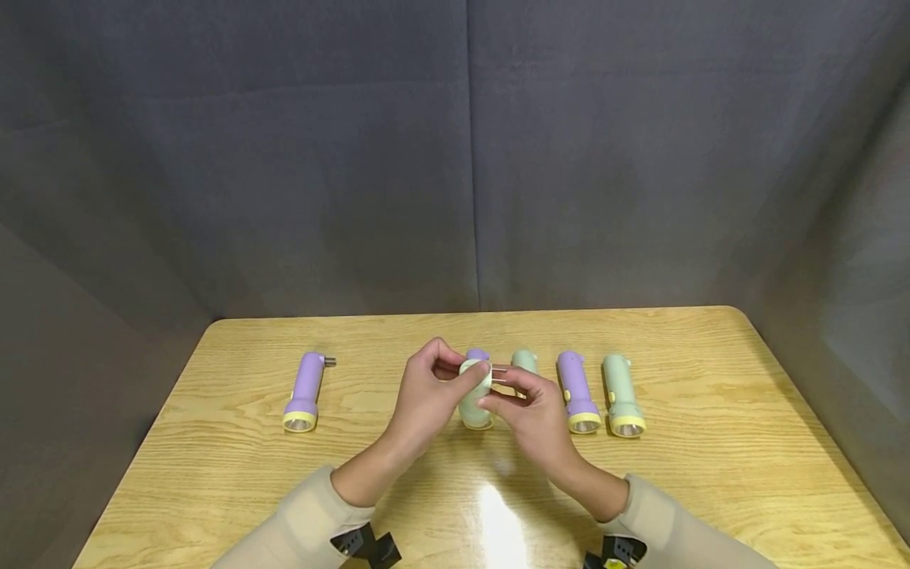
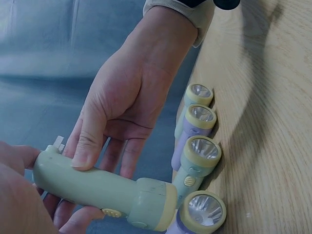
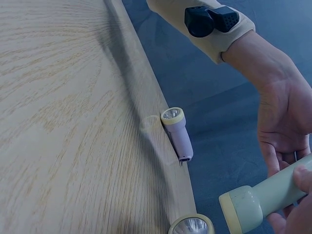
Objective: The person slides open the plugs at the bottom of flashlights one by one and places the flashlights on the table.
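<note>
Both hands hold a light green flashlight [image 1: 472, 407] with a yellow rim, raised over the middle of the table. In the left wrist view its lens end points right, and a yellow switch [image 2: 111, 212] shows on its side. Two metal plug prongs [image 1: 499, 374] stick out sideways near its tail. My left hand [image 1: 424, 389] grips the tail end, thumb across it. My right hand [image 1: 536, 419] pinches the body beside the prongs, thumb on the near side. A purple flashlight [image 1: 476, 353] lies just behind, mostly hidden by the held one.
On the right of the wooden table [image 1: 711, 474] lie a green flashlight [image 1: 525, 359], a purple flashlight [image 1: 576, 387] and another green flashlight [image 1: 622, 391]. A purple flashlight [image 1: 308, 387] with its prongs out lies at left. Dark grey curtains [image 1: 355, 197] surround the table.
</note>
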Available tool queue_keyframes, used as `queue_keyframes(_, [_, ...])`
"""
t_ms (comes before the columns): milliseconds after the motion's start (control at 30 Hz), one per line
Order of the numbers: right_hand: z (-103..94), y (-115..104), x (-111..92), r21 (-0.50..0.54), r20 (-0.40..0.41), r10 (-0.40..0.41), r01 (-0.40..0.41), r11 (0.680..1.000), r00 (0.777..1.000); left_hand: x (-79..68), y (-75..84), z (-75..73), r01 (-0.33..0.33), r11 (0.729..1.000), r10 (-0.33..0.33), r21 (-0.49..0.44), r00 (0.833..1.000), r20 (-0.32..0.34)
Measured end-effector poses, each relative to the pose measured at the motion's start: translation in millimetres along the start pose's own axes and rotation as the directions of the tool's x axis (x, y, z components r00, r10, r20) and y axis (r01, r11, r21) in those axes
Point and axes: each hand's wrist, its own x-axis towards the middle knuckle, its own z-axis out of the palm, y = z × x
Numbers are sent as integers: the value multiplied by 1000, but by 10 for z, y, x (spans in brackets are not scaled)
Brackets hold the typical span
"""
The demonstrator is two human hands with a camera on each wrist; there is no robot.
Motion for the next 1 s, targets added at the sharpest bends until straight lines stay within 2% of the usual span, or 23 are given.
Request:
queue_keyframes(200, [-9,9,10,-5,-4,-13,13,1000,1000,12,20,-22,-17,999,16,33,999,31])
queue_keyframes(400, [-26,-12,29,-10,-6,-25,25,1000,1000,45,33,-86,-58,997,53,58,994,97])
queue_keyframes(733, [-45,-94,44,-62,-31,11,-13,998,999,79,24,-186,-93,995,82,47,979,188])
queue_keyframes(1000, [-60,-114,50,-101,-32,41,-44,994,999,109,-31,-254,-122,992,114,15,957,265])
